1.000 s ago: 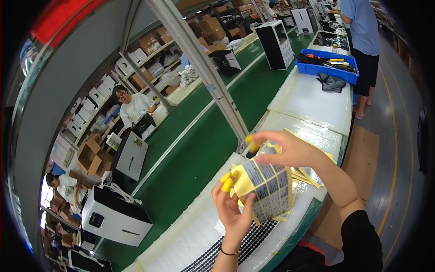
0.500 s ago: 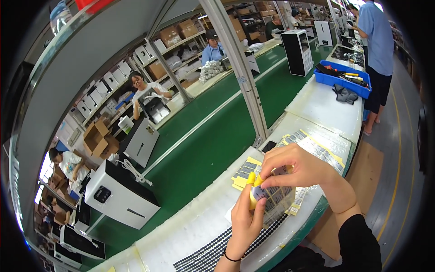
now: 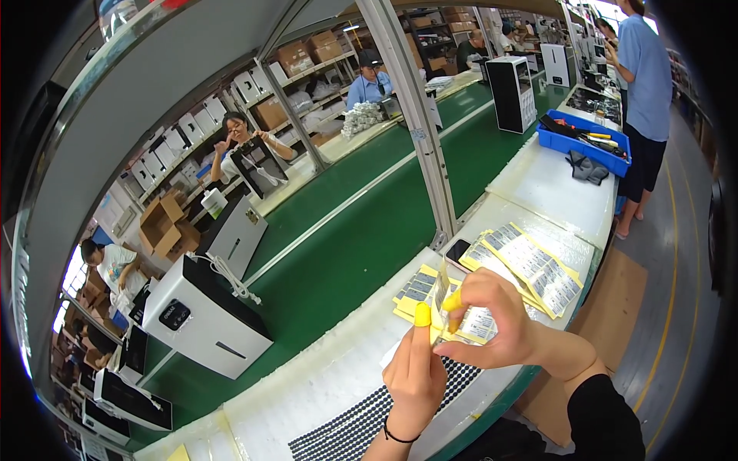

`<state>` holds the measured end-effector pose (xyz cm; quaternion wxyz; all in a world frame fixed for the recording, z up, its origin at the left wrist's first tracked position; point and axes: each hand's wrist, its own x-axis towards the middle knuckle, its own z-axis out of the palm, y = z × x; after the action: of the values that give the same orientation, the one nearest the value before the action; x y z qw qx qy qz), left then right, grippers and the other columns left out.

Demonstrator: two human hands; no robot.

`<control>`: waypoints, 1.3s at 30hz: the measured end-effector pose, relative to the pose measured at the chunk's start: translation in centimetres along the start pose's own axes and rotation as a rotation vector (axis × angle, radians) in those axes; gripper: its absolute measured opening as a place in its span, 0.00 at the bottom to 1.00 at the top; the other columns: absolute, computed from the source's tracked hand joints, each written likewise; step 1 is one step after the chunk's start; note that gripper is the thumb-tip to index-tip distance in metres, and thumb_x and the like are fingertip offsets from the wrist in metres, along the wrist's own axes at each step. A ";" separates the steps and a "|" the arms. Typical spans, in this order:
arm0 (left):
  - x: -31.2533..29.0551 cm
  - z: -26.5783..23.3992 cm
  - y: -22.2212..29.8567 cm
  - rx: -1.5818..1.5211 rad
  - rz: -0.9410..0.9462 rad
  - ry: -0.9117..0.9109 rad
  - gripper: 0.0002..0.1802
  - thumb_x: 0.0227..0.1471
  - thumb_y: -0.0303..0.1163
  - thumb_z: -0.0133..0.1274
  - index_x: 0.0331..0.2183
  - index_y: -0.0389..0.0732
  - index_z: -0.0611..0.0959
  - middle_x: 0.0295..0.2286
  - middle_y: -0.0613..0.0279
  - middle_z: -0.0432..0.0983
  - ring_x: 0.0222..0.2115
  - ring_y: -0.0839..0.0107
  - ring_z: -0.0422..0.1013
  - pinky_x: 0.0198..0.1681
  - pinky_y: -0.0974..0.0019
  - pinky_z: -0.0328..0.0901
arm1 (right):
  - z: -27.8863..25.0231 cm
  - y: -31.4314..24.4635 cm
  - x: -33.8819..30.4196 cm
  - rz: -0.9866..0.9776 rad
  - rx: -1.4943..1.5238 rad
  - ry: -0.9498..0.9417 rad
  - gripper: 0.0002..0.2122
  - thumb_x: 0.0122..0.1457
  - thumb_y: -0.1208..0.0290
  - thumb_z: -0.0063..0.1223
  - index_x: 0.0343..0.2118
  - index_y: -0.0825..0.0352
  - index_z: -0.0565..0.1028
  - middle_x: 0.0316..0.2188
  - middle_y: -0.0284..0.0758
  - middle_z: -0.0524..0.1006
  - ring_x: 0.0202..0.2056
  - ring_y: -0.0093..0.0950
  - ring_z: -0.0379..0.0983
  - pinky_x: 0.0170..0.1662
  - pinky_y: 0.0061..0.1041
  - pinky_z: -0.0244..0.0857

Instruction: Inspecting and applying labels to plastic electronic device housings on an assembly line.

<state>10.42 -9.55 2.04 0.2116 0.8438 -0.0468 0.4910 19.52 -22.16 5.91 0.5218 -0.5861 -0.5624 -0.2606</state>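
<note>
A bent sheet of labels [image 3: 440, 290] stands between my two hands, partly hidden by my fingers. My left hand [image 3: 415, 376] grips its lower part, a yellow finger cot [image 3: 422, 314] on one fingertip. My right hand [image 3: 503, 323] is curled at the sheet's right side, thumb and covered fingertips closing on its edge; the exact contact is hard to see. Just behind lie yellow-edged label sheets [image 3: 417, 286], and a larger stack of label sheets [image 3: 536, 266] spreads to the right. Beneath my hands, rows of small black round pieces [image 3: 346, 425] lie on the white worktop.
A phone [image 3: 458, 250] lies by the metal post [image 3: 419, 131]. Farther right are a dark glove [image 3: 586, 167] and a blue bin [image 3: 584, 157] of tools. White-and-black machines [image 3: 204, 319] stand along the green conveyor [image 3: 338, 280]. A person in blue [image 3: 644, 73] stands at right; others work across the line.
My right hand has lowered and its thumb and fingers have spread somewhat. The label sheet now stands more upright and edge-on. Across the line, a person has raised a dark panel.
</note>
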 end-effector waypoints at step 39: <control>-2.6 13.3 -16.8 -0.130 -0.328 -0.101 0.22 0.51 0.28 0.52 0.49 0.34 0.70 0.48 0.44 0.62 0.53 0.50 0.59 0.55 0.57 0.55 | -3.2 8.3 0.3 0.333 -0.075 -0.183 0.05 0.47 0.79 0.59 0.27 0.70 0.75 0.26 0.35 0.75 0.30 0.32 0.72 0.36 0.27 0.64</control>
<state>24.66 -0.09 -11.13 0.3401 0.8482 0.0492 0.4031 28.18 -23.48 4.60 0.4822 -0.7113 -0.4927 -0.1372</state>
